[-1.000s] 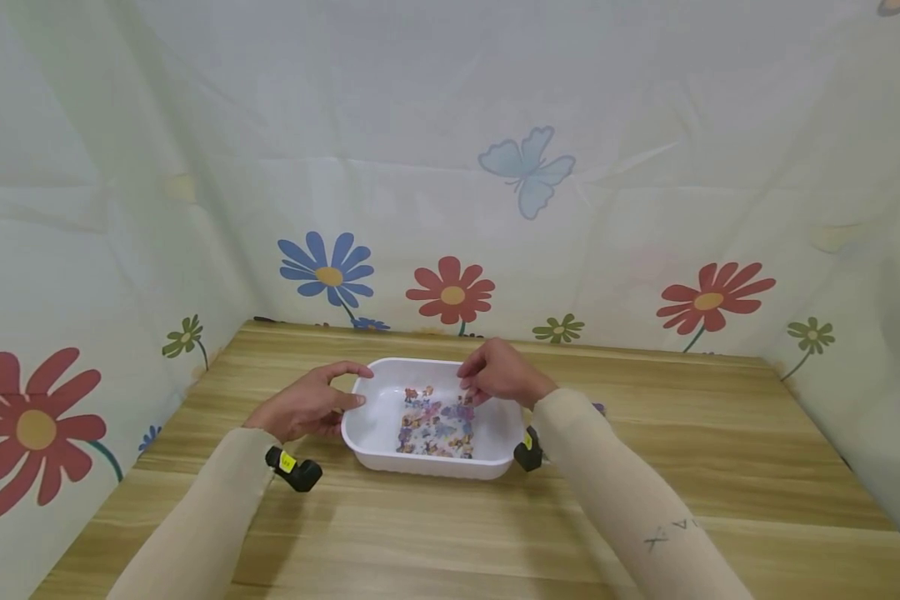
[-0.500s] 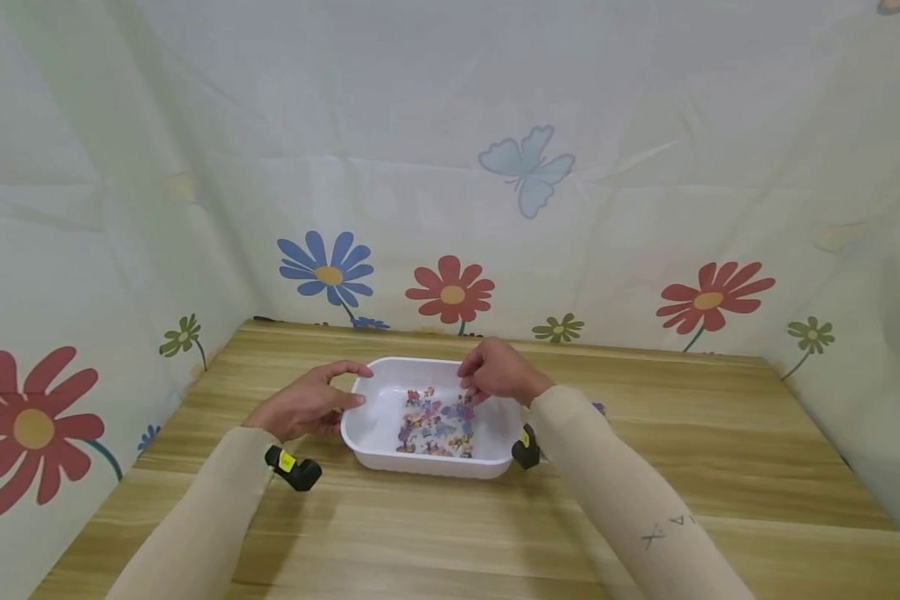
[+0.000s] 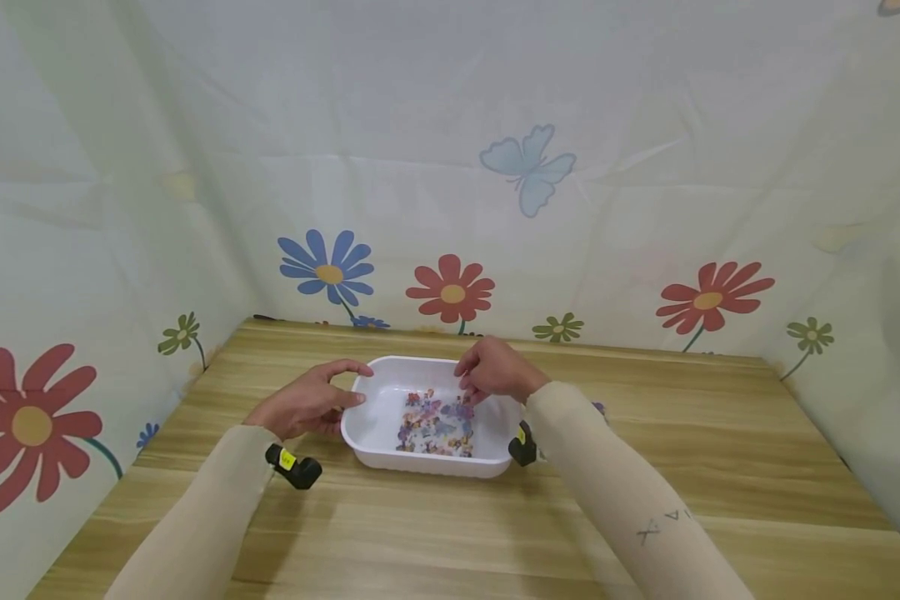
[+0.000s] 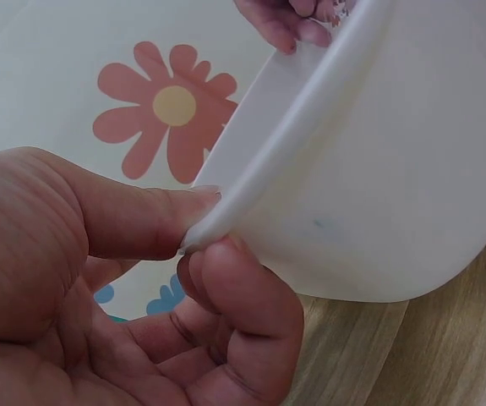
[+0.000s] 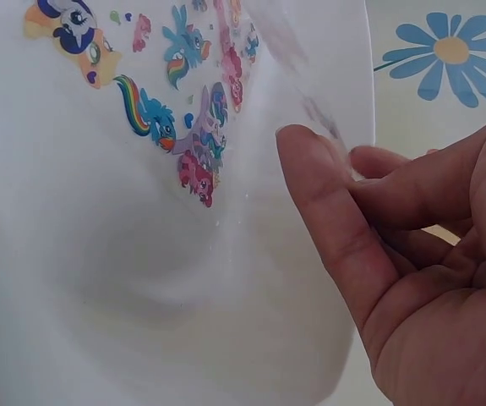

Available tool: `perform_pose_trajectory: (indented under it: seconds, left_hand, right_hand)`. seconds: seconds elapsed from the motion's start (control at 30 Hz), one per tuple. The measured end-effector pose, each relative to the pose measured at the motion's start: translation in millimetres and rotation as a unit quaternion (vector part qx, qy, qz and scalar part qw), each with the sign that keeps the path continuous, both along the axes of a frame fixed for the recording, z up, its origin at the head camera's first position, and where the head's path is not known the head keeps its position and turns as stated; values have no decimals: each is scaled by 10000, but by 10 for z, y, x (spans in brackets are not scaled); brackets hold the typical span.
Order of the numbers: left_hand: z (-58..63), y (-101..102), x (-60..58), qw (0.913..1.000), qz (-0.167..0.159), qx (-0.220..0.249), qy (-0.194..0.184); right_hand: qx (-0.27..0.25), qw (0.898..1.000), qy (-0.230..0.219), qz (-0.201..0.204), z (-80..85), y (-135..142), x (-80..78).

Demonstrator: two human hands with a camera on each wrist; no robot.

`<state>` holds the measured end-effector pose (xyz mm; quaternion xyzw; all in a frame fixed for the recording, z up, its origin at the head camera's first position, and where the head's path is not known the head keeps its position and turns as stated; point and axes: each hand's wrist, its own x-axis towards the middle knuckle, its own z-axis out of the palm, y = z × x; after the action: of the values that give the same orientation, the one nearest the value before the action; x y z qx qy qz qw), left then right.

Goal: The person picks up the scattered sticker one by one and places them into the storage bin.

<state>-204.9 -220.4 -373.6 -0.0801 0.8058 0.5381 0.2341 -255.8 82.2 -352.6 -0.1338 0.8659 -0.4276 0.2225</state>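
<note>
A white rectangular plastic tub (image 3: 367, 425) stands on the table in the head view. In it lies a clear sticker sheet (image 3: 438, 425) printed with small colourful cartoon ponies (image 5: 183, 46). My left hand (image 3: 303, 404) holds the tub's left rim, thumb inside and curled fingers outside; the left wrist view shows this pinch on the rim (image 4: 251, 182) closely. My right hand (image 3: 498, 371) is over the tub's far right part. Its thumb and fingers (image 5: 323, 194) pinch a blurred edge of the clear film (image 5: 323, 118). The film's exact held edge is hard to make out.
The wood-grain table (image 3: 420, 533) reaches out on all sides of the tub. A small purple item (image 3: 598, 407) shows partly behind the right sleeve. A flower-printed cloth (image 3: 607, 250) hangs behind the table and along both sides.
The right hand has shifted very slightly left, still pinching the film. The prints at the sheet's far edge have moved a little. The left hand and tub have barely moved.
</note>
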Motion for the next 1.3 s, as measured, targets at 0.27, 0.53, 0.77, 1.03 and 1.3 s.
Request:
perform_pose_trajectory:
  seconds: [0.27, 0.53, 0.77, 1.03, 1.3]
  left_hand:
    - [16, 9, 2, 10000, 34, -47, 7]
    - [3, 7, 3, 9999, 42, -99, 12]
    - [10, 17, 9, 9999, 63, -83, 1]
    - [4, 14, 0, 9999, 96, -104, -23]
    - [10, 15, 18, 9999, 94, -138, -5]
  right_hand:
    - [120, 9999, 9, 68, 7, 5, -12]
    - [505, 9982, -48, 321, 21, 1, -26]
    - [588, 9966, -105, 575, 33, -10, -17]
    - [692, 9956, -128, 618, 18, -16, -8]
    - [817, 9939, -168, 716, 13, -15, -5]
